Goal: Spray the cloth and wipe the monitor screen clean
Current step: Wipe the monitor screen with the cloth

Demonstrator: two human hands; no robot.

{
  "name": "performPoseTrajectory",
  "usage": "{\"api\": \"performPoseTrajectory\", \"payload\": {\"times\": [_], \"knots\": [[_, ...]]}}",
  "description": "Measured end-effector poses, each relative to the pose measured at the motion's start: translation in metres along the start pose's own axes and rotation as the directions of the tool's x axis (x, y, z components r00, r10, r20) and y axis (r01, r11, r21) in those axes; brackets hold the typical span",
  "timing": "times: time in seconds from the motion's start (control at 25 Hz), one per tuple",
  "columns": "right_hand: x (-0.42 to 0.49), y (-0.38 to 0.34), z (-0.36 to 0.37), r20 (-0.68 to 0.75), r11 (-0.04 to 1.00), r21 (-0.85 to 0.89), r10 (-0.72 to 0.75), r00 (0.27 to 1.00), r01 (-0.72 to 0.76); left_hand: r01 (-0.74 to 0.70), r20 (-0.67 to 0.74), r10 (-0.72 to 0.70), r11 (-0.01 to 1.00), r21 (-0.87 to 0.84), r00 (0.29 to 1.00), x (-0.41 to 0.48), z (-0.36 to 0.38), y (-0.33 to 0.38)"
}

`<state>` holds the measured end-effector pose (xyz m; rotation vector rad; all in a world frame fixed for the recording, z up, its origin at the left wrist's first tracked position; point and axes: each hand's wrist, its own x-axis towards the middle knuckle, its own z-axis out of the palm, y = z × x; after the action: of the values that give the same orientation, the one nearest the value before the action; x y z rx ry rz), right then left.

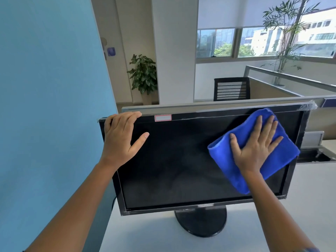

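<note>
On our left a blue wall (45,106) fills that side of the view, and beside it a pale tabletop (145,233) carries the monitor (172,170). We see the monitor standing upright on a round black base (201,223), its dark screen facing us and tilted slightly back, with a small white label (163,118) on the top bezel. Behind it runs a grey desk divider (218,103), and farther back stand a black mesh chair (231,89), a leafy potted plant (143,75) and a taller bamboo-like plant (287,39) near the window (254,42).

We find the blue cloth (236,160) folded and lying flat against the upper right part of the screen, reaching up to the top bezel. Our right hand (254,148) presses it there with an open palm and spread fingers, not gripping. Our left hand (121,135) holds the monitor's upper left corner: its fingers curl over the top edge while the thumb rests on the screen face.
</note>
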<state>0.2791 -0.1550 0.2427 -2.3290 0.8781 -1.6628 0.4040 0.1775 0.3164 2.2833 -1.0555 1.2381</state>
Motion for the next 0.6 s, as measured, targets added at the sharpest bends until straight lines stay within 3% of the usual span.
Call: {"api": "performPoseTrajectory", "payload": {"times": [0.12,0.2,0.4,0.6], "knots": [[0.018,0.025,-0.006,-0.052,0.962,0.072,0.269,0.962,-0.265,-0.001,-0.005,0.001,1.0,-0.009,1.0,0.0,0.0,0.001],[0.026,0.027,-0.007,-0.069,0.941,0.097,0.331,0.941,-0.324,-0.007,-0.008,0.007,1.0,-0.028,1.0,0.0,-0.002,0.002],[0.036,0.023,-0.007,-0.065,0.971,0.071,0.235,0.97,-0.23,-0.011,0.013,0.012,0.997,-0.076,1.0,-0.002,-0.006,0.0],[0.007,0.04,-0.002,-0.054,0.963,0.09,0.258,0.965,-0.252,-0.006,0.026,0.008,0.996,-0.092,1.0,0.001,-0.006,0.001]]}}
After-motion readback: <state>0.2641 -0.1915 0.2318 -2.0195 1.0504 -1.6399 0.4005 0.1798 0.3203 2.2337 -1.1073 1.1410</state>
